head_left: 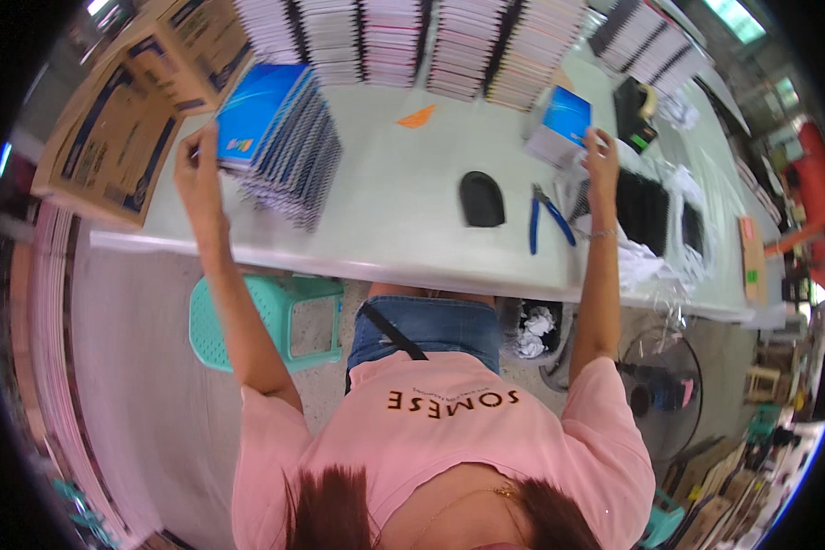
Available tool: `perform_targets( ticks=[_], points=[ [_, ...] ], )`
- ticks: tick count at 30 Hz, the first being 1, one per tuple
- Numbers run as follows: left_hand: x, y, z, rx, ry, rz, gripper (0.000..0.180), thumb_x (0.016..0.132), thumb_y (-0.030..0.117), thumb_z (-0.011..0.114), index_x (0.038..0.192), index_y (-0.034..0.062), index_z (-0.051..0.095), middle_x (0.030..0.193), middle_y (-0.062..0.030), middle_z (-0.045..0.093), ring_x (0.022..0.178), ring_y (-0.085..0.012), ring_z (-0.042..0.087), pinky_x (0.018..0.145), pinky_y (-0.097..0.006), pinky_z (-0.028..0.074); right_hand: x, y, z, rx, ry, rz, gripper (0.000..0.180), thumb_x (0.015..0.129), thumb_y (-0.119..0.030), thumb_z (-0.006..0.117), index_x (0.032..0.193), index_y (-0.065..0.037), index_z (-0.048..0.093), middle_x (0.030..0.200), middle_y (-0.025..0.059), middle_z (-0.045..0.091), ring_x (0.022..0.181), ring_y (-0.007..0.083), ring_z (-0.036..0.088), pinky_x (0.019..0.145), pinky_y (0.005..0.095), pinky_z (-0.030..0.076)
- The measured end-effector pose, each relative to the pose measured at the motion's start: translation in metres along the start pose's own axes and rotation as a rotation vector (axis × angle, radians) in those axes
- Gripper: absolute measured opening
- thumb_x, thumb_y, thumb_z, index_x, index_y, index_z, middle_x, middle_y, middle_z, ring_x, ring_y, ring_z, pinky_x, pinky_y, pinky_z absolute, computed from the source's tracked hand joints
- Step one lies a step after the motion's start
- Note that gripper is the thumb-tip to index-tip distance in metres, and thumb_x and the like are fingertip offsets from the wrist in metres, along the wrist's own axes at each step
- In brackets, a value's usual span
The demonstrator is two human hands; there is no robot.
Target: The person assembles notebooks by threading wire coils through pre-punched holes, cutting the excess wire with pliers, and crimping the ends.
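Observation:
A tall stack of spiral notebooks (pixel 293 160) with blue covers stands at the left of the table, its wire-bound edges toward me. My left hand (pixel 200 174) is at the left edge of the top notebook, its fingers bent and closed at the cover's corner. On the right is a smaller pile of blue-covered notebooks (pixel 556 124). The fingers of my right hand (pixel 601 165) are pinched at that pile's right corner. Between the piles lie a black rounded pad (pixel 481 200) and blue-handled pliers (pixel 549 218), both untouched.
Several tall notebook stacks (pixel 390 41) line the table's far side. Cardboard boxes (pixel 110 137) stand at the left. An orange paper scrap (pixel 417 116), a black tape dispenser (pixel 634 115) and crumpled white wrapping (pixel 646 261) lie on the table (pixel 385 243). A green stool (pixel 215 325) and a fan (pixel 665 394) are below.

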State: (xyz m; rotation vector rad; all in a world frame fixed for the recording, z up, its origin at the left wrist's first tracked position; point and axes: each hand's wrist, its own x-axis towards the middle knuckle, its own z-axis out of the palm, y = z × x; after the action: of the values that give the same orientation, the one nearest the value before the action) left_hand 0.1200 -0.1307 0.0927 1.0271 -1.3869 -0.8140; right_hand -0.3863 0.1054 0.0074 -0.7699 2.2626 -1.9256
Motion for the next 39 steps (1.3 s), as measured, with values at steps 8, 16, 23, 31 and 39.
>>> perform_targets(
  ticks=[8,16,23,31,39],
  points=[
    [-0.059,0.080,0.027,0.335,0.398,0.524,0.025,0.093,0.025,0.066,0.107,0.0050,0.063,0.113,-0.0074,0.059,0.107,-0.0209,0.052,0.093,-0.037,0.041,0.010,-0.004,0.004,0.169,-0.051,0.159,0.043,0.084,-0.025,0.076,0.106,0.009,0.063,0.078,0.0083,0.066,0.060,0.0114,0.059,0.054,0.0253,0.049],
    [-0.144,0.087,0.149,-0.187,-0.469,0.225,0.036,0.092,0.018,0.067,0.122,0.0044,0.054,0.108,-0.0082,0.056,0.106,-0.0208,0.053,0.093,-0.035,0.042,-0.039,-0.048,-0.007,0.238,-0.022,-0.012,0.023,0.085,-0.011,0.073,0.101,0.003,0.065,0.079,0.0063,0.066,0.067,0.0119,0.064,0.057,0.0258,0.050],
    [-0.188,0.066,0.201,-0.493,-0.794,-0.226,0.050,0.097,0.027,0.059,0.136,0.0013,0.042,0.118,-0.0111,0.055,0.107,-0.0157,0.052,0.093,-0.029,0.043,-0.159,-0.087,0.011,0.494,-0.440,0.112,0.017,0.088,-0.011,0.071,0.099,-0.005,0.060,0.085,-0.0015,0.061,0.076,0.0056,0.059,0.061,0.0228,0.049],
    [-0.168,0.055,0.138,-0.156,-0.860,-0.146,0.031,0.098,0.019,0.055,0.121,-0.0017,0.050,0.112,-0.0097,0.056,0.101,-0.0160,0.052,0.091,-0.029,0.041,-0.021,-0.015,-0.111,-0.223,0.255,-0.239,0.027,0.084,-0.015,0.071,0.108,-0.003,0.064,0.084,0.0088,0.064,0.075,0.0168,0.060,0.071,0.0320,0.050],
    [-0.167,0.057,0.094,0.606,-0.905,0.375,0.022,0.090,0.005,0.053,0.113,0.0034,0.057,0.104,-0.0093,0.056,0.101,-0.0276,0.051,0.097,-0.041,0.035,0.077,0.118,-0.273,-1.332,0.443,0.122,0.031,0.080,-0.018,0.059,0.107,-0.003,0.065,0.106,0.0259,0.061,0.100,0.0444,0.061,0.088,0.0516,0.050]
  ],
)
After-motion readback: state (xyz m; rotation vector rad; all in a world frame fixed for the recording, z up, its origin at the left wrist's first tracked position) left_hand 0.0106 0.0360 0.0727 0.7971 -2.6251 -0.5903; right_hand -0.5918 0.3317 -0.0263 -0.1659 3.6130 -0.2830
